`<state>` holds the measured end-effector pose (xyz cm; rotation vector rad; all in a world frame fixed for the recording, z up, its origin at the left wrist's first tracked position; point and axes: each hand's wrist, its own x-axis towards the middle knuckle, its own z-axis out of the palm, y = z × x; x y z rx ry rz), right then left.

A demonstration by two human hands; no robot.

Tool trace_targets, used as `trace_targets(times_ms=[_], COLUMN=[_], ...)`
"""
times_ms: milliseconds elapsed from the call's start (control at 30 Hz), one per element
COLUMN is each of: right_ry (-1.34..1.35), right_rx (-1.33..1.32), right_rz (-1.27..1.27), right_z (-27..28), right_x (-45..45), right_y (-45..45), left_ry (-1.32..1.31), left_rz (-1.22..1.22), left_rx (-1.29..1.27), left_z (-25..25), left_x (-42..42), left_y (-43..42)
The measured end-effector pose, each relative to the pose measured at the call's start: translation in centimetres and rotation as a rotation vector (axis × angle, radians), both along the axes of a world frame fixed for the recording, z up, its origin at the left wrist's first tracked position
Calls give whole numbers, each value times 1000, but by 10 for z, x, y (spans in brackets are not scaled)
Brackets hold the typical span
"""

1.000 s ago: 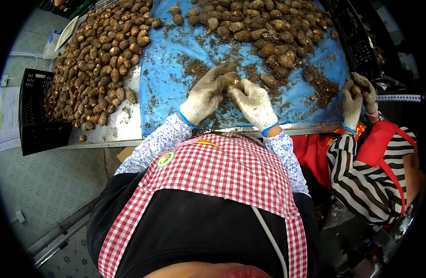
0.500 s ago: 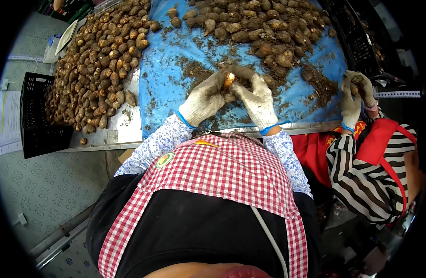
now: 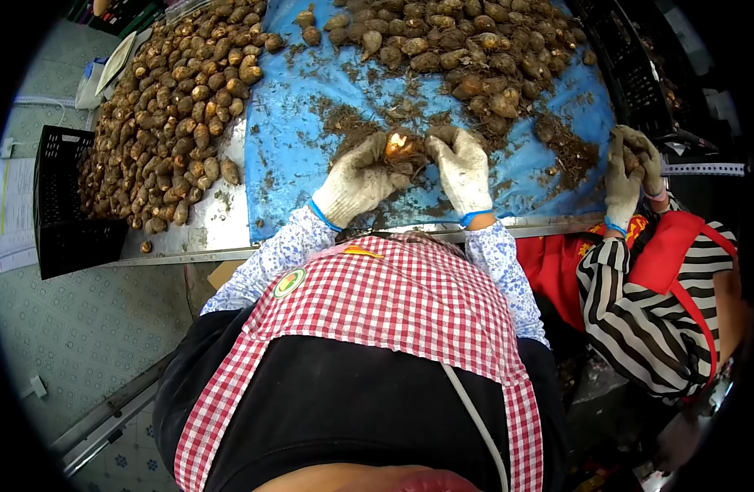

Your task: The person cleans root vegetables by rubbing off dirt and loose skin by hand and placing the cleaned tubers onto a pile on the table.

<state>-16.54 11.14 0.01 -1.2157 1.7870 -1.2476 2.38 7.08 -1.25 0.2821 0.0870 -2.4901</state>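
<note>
In the head view my left hand (image 3: 358, 176), in a soiled white knit glove, grips a small brown taro (image 3: 403, 146) with a pale bare patch facing up. Close by on the right, my right hand (image 3: 461, 170) wears the same kind of glove. Its thumb and fingers are pinched together beside the taro; whatever may be between them is hidden. Both hands are above the blue sheet (image 3: 291, 139), among dark soil and root scraps. Beyond them lies a heap of hairy, soil-covered taros (image 3: 475, 61).
Cleaner taros (image 3: 176, 107) are piled on the metal table (image 3: 217, 221) at left, beside a black crate (image 3: 73, 213). Another black crate (image 3: 627, 74) stands at the far right. A co-worker's gloved hands (image 3: 627, 172) hold a taro at the table's right edge.
My right hand has drawn slightly away to the right from the taro. The taro has turned in my left hand, showing more of its pale patch.
</note>
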Motion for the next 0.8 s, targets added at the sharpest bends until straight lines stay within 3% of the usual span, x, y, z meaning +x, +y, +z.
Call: trace_targets(times_ms=[100,133,267,367,433,533,600,700,767,800], right_ry=[-141,-364,-273,38,318,456,503,370,213,207], right_rx=[-82,-27,-120,-56,110,-22,-31,3,54,-49], right_rz=[33,76,181,184,100,-6,42,123,143,213], right_z=[19,22,27,43,43,11,18,43,51,59], right_x=[0,0,21,20,12,-8,-7,-1,1,2], right_y=[5,9,10,10,4,-1,0,2,4,8], left_ry=[40,73,46,-125,-763,-1022,-815,-444,54,26], left_rz=[-42,-71,-100,-83,-48,37,1,-94,-159,-147], left_rx=[54,76,92,-141,-1099,-1521,-1080,-741,-269,-200], left_z=[-6,-8,-1,-6,18,35,19,9,-7,-13], left_x=[4,5,1,-7,-2,-1,0,3,4,5], left_y=[-4,-7,-3,-2,6,6,-1,-6,-11,-11])
